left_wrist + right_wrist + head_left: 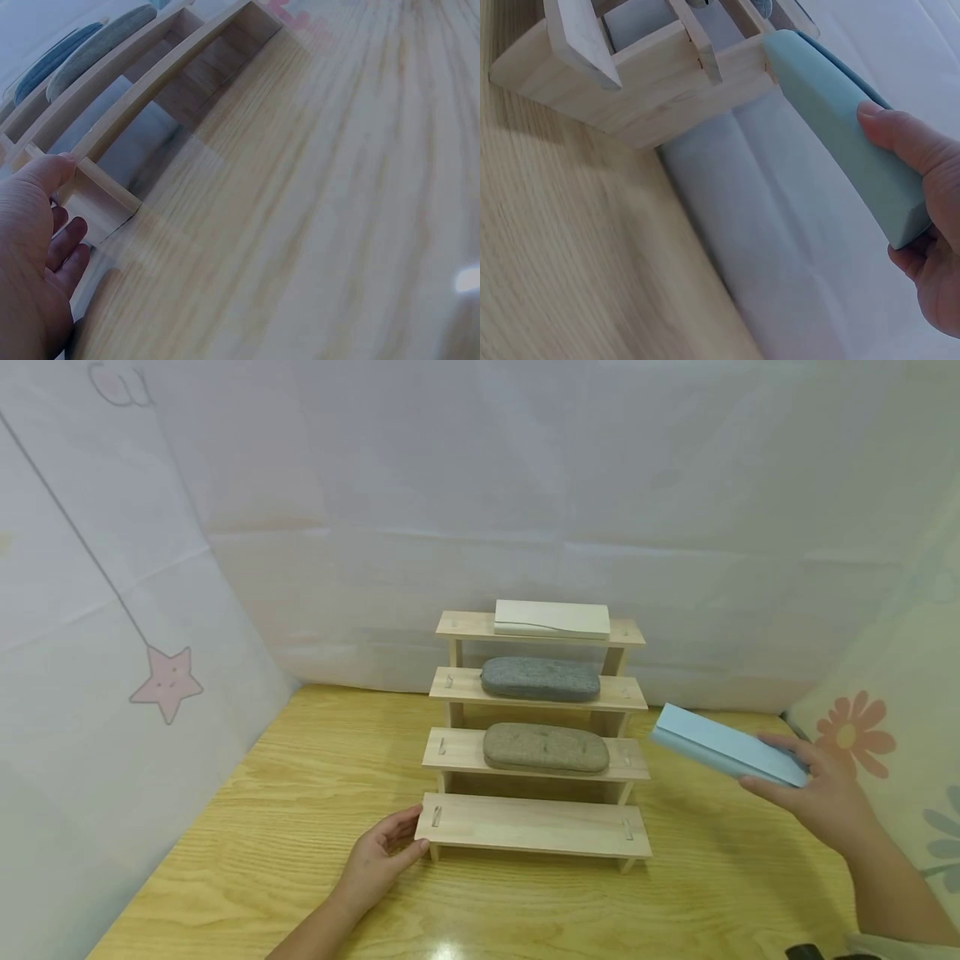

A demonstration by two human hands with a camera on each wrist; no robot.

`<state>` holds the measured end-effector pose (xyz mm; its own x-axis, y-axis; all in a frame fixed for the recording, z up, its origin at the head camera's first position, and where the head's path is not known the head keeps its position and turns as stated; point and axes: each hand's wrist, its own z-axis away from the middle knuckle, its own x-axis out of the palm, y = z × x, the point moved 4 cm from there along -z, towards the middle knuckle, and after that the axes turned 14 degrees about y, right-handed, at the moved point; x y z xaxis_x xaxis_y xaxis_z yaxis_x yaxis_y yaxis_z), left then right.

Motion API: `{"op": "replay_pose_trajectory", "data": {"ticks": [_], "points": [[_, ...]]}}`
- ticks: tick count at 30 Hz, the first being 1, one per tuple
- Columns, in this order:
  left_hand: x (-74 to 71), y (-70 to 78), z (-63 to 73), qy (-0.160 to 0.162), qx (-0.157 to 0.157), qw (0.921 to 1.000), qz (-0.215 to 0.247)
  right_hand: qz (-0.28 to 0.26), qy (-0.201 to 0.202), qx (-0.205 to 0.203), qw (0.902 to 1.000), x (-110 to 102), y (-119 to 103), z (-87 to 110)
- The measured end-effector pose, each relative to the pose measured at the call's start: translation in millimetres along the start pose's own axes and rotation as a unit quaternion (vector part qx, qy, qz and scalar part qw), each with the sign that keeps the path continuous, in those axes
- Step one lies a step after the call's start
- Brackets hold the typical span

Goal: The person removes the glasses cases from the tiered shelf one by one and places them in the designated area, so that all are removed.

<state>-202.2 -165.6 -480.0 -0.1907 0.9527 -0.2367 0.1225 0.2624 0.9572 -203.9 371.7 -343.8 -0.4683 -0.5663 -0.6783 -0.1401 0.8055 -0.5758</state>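
Observation:
My right hand grips one end of a light blue glasses case, holding it in the air to the right of a tiered wooden stand. In the right wrist view the thumb lies along the top of the case, with fingertips beneath. My left hand holds the left end of the stand's lowest step, thumb at the front corner. A brown glasses case lies on the second step from the bottom, a grey one on the step above, and a white one on the top step.
The stand is on a wood-grain table. Pale cloth hangs behind and at both sides, printed with a pink star and a red flower. A small dark object shows at the bottom right edge.

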Motion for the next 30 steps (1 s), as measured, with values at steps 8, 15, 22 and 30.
{"op": "replay_pose_trajectory", "data": {"ticks": [8,15,22,30], "points": [[-0.1,-0.4,-0.7,0.002,0.003,1.0000,0.002,0.011,-0.021,0.029,0.9993,9.6,20.6,0.6],[0.0,-0.8,-1.2,0.002,0.004,1.0000,-0.002,0.019,-0.042,0.061,0.9971,21.9,40.2,4.9],[0.3,-1.6,-0.4,0.001,0.003,1.0000,-0.003,0.010,-0.050,0.075,0.9959,36.6,57.4,10.3],[-0.2,-2.5,0.5,0.000,0.005,1.0000,0.001,0.020,-0.064,0.080,0.9945,51.9,72.2,16.4]]}}
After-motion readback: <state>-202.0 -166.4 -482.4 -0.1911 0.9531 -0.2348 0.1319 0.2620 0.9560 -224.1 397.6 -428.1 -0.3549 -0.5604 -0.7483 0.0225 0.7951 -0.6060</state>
